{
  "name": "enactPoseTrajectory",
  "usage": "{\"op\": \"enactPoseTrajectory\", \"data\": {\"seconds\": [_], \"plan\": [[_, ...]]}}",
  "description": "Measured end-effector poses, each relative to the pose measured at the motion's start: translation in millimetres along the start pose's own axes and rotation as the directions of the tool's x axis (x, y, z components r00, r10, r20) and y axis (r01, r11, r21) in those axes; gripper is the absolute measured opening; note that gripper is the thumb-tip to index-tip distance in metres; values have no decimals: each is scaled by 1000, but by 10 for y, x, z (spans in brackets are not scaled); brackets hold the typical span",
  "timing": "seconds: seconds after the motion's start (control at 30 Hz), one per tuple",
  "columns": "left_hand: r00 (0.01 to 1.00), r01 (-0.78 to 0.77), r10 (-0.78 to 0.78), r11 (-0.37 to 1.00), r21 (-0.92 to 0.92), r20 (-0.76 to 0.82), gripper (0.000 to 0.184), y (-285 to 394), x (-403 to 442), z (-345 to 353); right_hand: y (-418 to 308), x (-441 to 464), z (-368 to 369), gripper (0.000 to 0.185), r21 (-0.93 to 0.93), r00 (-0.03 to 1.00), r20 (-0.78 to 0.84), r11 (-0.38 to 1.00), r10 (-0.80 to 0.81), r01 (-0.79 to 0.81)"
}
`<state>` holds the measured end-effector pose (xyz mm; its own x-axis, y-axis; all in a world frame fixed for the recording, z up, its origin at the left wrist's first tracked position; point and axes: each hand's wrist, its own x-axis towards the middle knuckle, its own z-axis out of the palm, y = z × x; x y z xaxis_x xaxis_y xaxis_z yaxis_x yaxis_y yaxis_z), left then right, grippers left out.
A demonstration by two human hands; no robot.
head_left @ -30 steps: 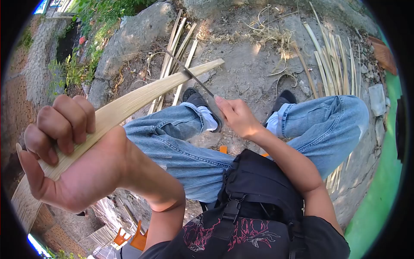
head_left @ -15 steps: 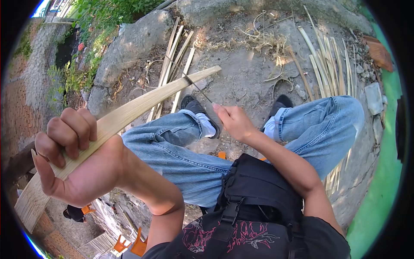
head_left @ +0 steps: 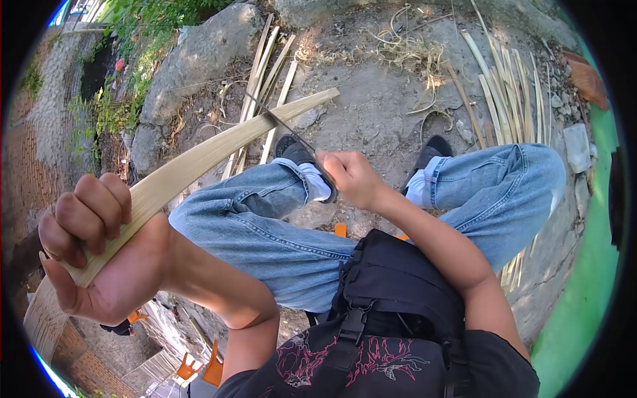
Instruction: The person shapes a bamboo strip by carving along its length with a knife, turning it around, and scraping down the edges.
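A long, pale bamboo strip (head_left: 206, 154) slants across the view, wide at the lower left and narrowing to a blunt end in front of me. My left hand (head_left: 106, 249) is closed around its wide part, fingers curled over the top edge. A thin dark knife (head_left: 294, 134) is gripped in my right hand (head_left: 353, 179), its handle hidden by the fingers. Its blade lies across the strip near the narrow end, touching it; whether it cuts in I cannot tell.
More strips lie on the ground at left (head_left: 255, 93) and in a pile at right (head_left: 509, 99). Curly shavings (head_left: 415, 56) are scattered ahead. My jeans-clad knees (head_left: 504, 179) are spread, with a black bag (head_left: 405, 285) at my waist. Rocks (head_left: 199, 60) edge the ground.
The blade has slid a little toward my left hand along the strip, and my right hand has shifted slightly left. My left hand has moved a little left with the strip.
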<state>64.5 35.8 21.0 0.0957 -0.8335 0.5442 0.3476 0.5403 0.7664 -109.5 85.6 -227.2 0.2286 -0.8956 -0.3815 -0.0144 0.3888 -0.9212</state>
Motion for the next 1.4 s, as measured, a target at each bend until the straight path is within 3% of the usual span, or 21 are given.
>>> {"op": "enactPoseTrajectory", "data": {"seconds": [0.07, 0.13, 0.23, 0.33, 0.4, 0.47, 0.5, 0.63, 0.67, 0.77, 0.8, 0.9, 1.0, 1.33, 1.4], "plan": [[998, -36, 40, 997, 73, -55, 32, 17, -12, -28, 233, 128, -82, 56, -89, 996, -36, 992, 87, -90], [999, -40, 39, 999, 32, 19, 31, 11, 39, -33, 296, 279, -179, 56, -238, 991, -73, 963, 108, -123], [993, 17, -16, 1000, -4, 115, 32, 36, -15, -93, -141, -78, -4, 58, -12, 994, 4, 994, -107, 107], [979, 23, -19, 1000, -20, 201, 32, 7, -4, -159, -128, -80, 3, 59, 1, 984, 14, 985, -175, 175], [976, 16, -8, 999, -38, 216, 32, 24, -11, -180, 354, 261, -113, 59, -136, 995, -74, 987, 72, -82], [976, 0, 16, 997, -74, 215, 32, 19, 1, -202, 483, 391, -240, 58, -185, 975, -137, 962, 177, -200], [979, -17, 29, 998, -58, 203, 32, 16, 35, -204, 452, 446, -268, 58, -207, 959, -167, 943, 229, -261], [988, -6, 6, 1000, -5, 154, 32, 16, 52, -269, 104, 75, -59, 61, -63, 996, -11, 994, -92, 91], [989, -26, 23, 999, 20, 148, 32, 2, 63, -291, 201, 102, -21, 62, -26, 994, -2, 994, -108, 108], [997, -19, 17, 999, 31, 70, 33, 54, 97, -384, 648, 459, -229, 62, -268, 983, -121, 949, 137, -165], [999, -21, 19, 999, 33, 49, 32, 60, 105, -396, 673, 493, -264, 65, -293, 990, -125, 950, 70, -104], [993, -29, 41, 994, 107, -112, 31, 75, 53, -286, 514, 349, -202, 64, -223, 973, -159, 954, 170, -203], [985, -39, 55, 995, 96, -166, 30, 66, 33, -167, 406, 205, -214, 62, -183, 997, -65, 982, 42, -53], [985, -38, 67, 983, 181, -158, 31, 45, 65, -103, 137, -83, -67, 60, -16, 998, 62, 999, -32, 33], [948, -56, 147, 950, 306, -283, 31, 14, 69, -71, 364, 7, -107, 60, 0, 999, 27, 1000, 18, -18]]}}
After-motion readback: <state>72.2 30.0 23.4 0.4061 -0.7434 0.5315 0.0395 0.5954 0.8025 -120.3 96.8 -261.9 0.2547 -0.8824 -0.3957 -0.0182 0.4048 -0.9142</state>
